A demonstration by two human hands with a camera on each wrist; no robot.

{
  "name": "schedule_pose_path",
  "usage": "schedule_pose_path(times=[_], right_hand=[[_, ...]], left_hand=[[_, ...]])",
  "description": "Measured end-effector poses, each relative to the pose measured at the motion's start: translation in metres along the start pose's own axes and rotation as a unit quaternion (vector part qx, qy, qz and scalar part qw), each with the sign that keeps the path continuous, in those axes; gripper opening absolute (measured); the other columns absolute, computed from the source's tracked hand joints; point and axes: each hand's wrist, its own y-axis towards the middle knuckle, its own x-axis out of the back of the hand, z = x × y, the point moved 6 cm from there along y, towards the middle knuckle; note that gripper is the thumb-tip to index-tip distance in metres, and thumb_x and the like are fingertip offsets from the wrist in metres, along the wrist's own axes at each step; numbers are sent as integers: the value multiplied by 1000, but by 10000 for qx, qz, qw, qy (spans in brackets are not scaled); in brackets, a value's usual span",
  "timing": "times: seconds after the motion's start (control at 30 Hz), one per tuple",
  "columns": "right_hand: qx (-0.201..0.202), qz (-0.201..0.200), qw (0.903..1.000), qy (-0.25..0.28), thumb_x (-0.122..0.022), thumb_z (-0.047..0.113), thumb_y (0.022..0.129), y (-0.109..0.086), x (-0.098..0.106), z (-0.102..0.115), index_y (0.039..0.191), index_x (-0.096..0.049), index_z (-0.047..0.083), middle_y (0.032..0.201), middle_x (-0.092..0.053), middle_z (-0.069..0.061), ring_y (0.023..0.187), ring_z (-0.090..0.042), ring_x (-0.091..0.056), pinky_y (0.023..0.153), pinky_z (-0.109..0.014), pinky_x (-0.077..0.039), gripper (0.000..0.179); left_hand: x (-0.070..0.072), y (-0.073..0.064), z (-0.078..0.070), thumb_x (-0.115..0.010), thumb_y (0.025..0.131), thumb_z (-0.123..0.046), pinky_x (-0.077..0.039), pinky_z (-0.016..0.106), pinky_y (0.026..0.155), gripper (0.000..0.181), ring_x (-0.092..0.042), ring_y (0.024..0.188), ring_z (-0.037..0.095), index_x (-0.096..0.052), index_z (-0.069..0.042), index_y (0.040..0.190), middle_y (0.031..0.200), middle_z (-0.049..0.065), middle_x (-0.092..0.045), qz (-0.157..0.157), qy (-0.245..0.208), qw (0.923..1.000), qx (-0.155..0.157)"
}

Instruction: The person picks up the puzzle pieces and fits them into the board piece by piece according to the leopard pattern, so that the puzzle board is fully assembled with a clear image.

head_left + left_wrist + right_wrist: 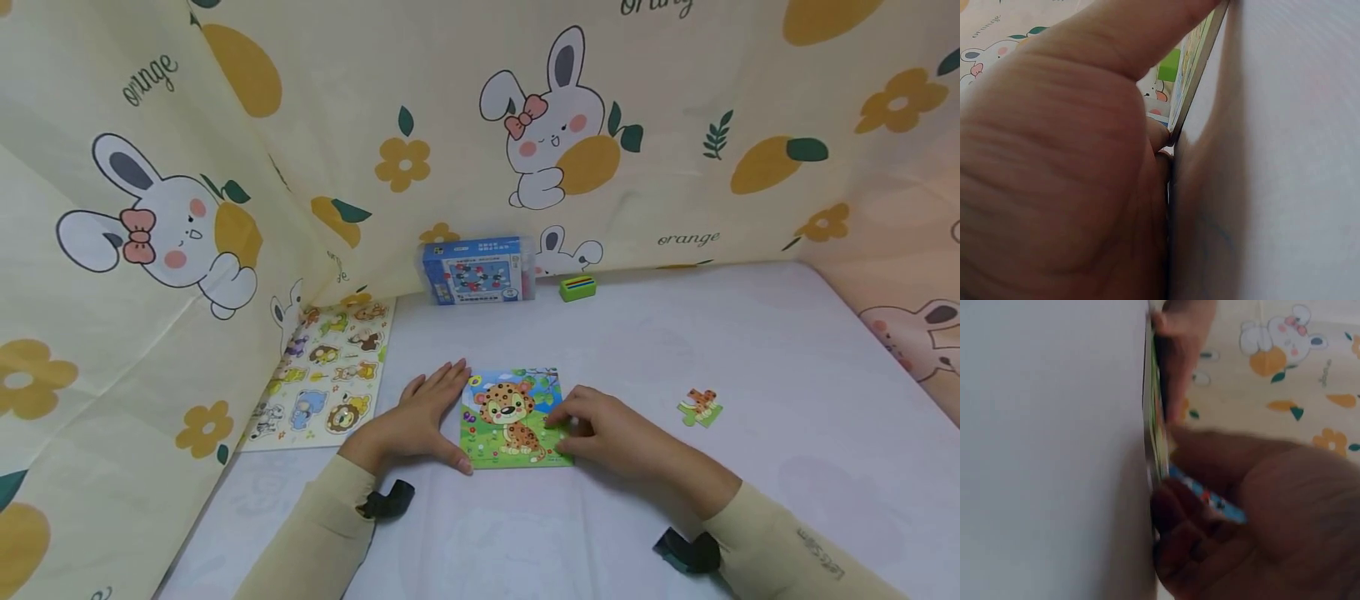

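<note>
A square jigsaw puzzle [512,417] with a spotted leopard cub on green grass lies flat on the white table. My left hand [420,421] rests along its left side, fingers stretched out and thumb spread at the lower left corner. With bent thumb and fingers, my right hand [603,429] pinches at the puzzle's right edge. Whether it grips one separate piece there is hidden by the fingers. In the right wrist view the puzzle [1157,419] appears edge-on beside the curled fingers. A loose puzzle piece [700,408], orange-brown and green, lies farther right.
A sheet of animal pictures [322,379] lies on the left against the cloth wall. At the back stand a blue box [478,271] in clear packaging and a small green block [577,288] with coloured stripes. Bunny-printed cloth [450,108] walls the back and sides.
</note>
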Motion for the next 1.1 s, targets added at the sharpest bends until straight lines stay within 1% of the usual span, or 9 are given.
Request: schedule_pose_path(times=[0.13, 0.3, 0.43, 0.5, 0.7, 0.83, 0.93, 1.0, 1.1], right_hand=[[-205, 109, 9992, 313, -80, 24, 102, -6, 15, -6, 128, -76, 13, 112, -68, 5, 96, -19, -62, 80, -34, -56, 28], [-342, -25, 9924, 1184, -66, 27, 111, -12, 42, -17, 138, -71, 6, 118, -72, -8, 100, -31, -66, 81, -36, -57, 34], [-156, -244, 9815, 1893, -48, 29, 119, -18, 66, -25, 147, -62, -1, 129, -68, -23, 111, -40, -68, 89, -37, -60, 44], [-1, -312, 9755, 2177, -36, 31, 121, -23, 78, -28, 150, -58, -2, 134, -65, -27, 116, -41, -67, 93, -38, -60, 50], [616, -265, 9590, 2755, -13, 45, 119, -38, 113, -47, 163, -50, 12, 147, -60, -22, 130, -34, -62, 103, -39, -54, 66], [909, -226, 9484, 3028, -13, 49, 117, -50, 131, -68, 169, -41, 15, 154, -58, -16, 137, -30, -58, 109, -36, -50, 68], [889, -299, 9442, 3157, -16, 50, 116, -58, 140, -85, 170, -38, 15, 155, -57, -13, 139, -29, -57, 109, -35, -50, 68], [809, -340, 9457, 3130, -18, 47, 116, -63, 145, -96, 171, -37, 16, 157, -57, -12, 140, -28, -56, 109, -35, -50, 66], [478, -447, 9548, 2901, -21, 40, 117, -70, 151, -111, 170, -38, 21, 157, -57, -10, 138, -25, -58, 106, -33, -52, 59]], left_hand=[[0, 1, -1, -97, 66, -71, 7, 52, 129, 151, 7, 165, 19, -11, -13, 176, 182, -1, 0, 10, 12, 10000, -19], [0, 1, -2, -97, 66, -70, 7, 52, 129, 151, 7, 165, 19, -11, -12, 176, 182, -1, 0, 15, -4, 10000, -25], [1, 0, -3, -97, 66, -69, 7, 52, 129, 151, 6, 165, 20, -11, -11, 176, 182, 0, 0, 16, -15, 10000, -26], [1, 0, -4, -98, 66, -68, 8, 52, 129, 151, 7, 165, 21, -11, -11, 176, 182, 0, 0, 17, -28, 10000, -20], [1, -1, -3, -97, 66, -69, 8, 52, 129, 152, 7, 165, 21, -10, -11, 176, 182, 0, 0, 14, -30, 10000, 3], [0, -1, -1, -97, 66, -70, 7, 51, 129, 153, 7, 165, 20, -9, -12, 176, 182, 0, 1, 2, -18, 10000, 17], [0, -1, 0, -97, 66, -71, 7, 51, 129, 152, 7, 165, 20, -9, -13, 176, 181, -1, 1, -4, -32, 10000, 21], [0, -1, 0, -96, 66, -71, 7, 51, 129, 152, 7, 165, 20, -10, -12, 176, 181, -1, 1, 3, -50, 10000, 12], [-1, 0, 1, -96, 66, -71, 7, 50, 129, 151, 7, 165, 19, -10, -13, 176, 181, -2, 1, 21, -79, 10000, 12]])
